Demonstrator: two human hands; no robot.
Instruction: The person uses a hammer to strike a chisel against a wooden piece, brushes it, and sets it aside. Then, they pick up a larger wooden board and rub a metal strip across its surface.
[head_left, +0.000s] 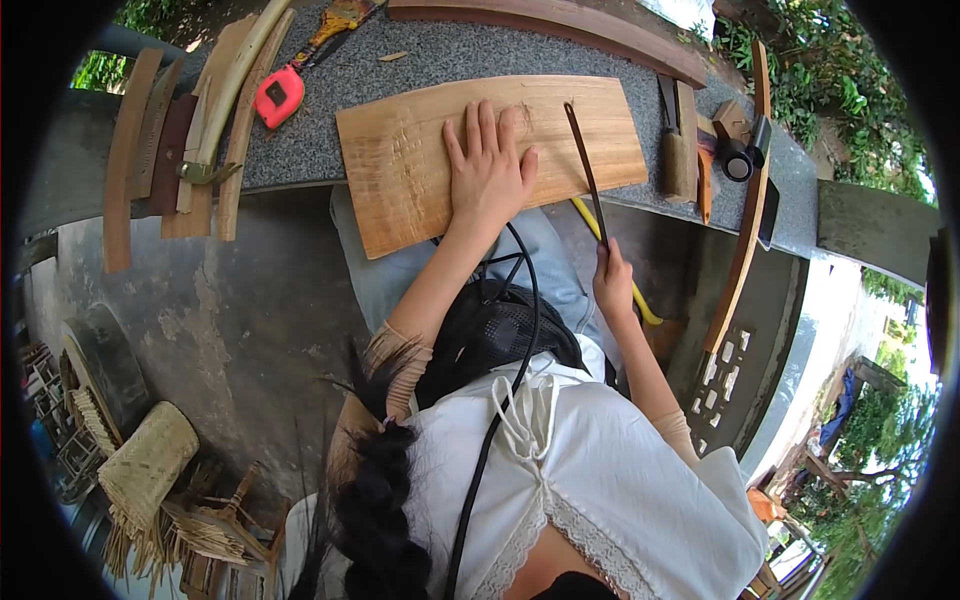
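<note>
A wide, light-brown wooden board [400, 170] lies on the grey stone bench top, its near edge reaching out over my lap. My left hand [486, 180] rests flat on its middle with the fingers spread. Rough scratch or cut marks show on the board's left part and near its far edge. My right hand [612, 278], near the board's right front edge, is closed round the lower end of a slim dark strip [585, 155] with a hole at its tip. This strip slants up across the board. Behind the right hand passes a curved yellow tube [644, 302].
Left on the bench [420, 55] are wooden strips [130, 160], a pink tape measure [280, 97] and a saw handle [340, 22]. A long beam [550, 28] lies behind. To the right are a chisel [671, 150], a hand plane [735, 130] and a long curved strip [740, 260].
</note>
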